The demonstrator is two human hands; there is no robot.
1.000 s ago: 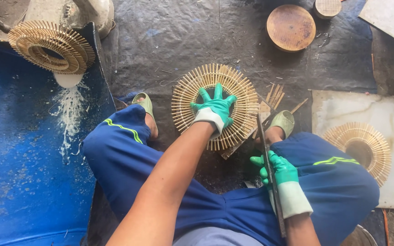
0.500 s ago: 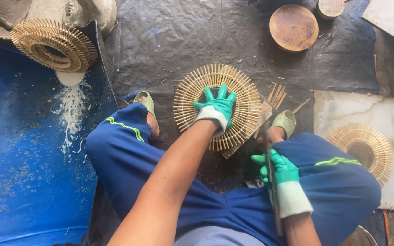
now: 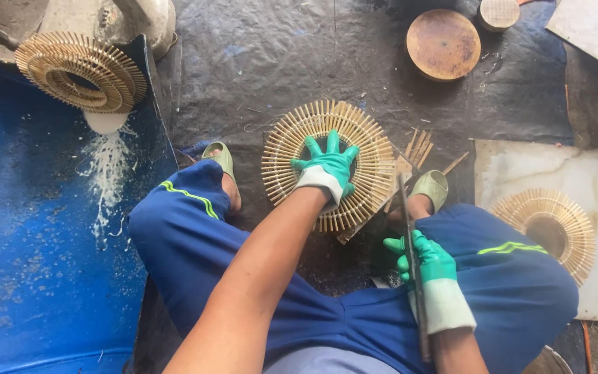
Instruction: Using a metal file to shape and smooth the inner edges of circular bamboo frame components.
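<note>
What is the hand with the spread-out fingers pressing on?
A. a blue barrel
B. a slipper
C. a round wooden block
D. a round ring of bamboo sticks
D: the left hand lies flat, fingers spread, on the middle of the stick ring on the dark floor between the feet.

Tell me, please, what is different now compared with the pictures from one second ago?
Almost nothing. The left hand stays pressed flat on the round bamboo-stick disc between the feet. The right hand keeps its grip on the long thin blade, tip near the disc's edge. Only the view drifts slightly. The other two stick discs and the round wooden block have not moved.
</note>
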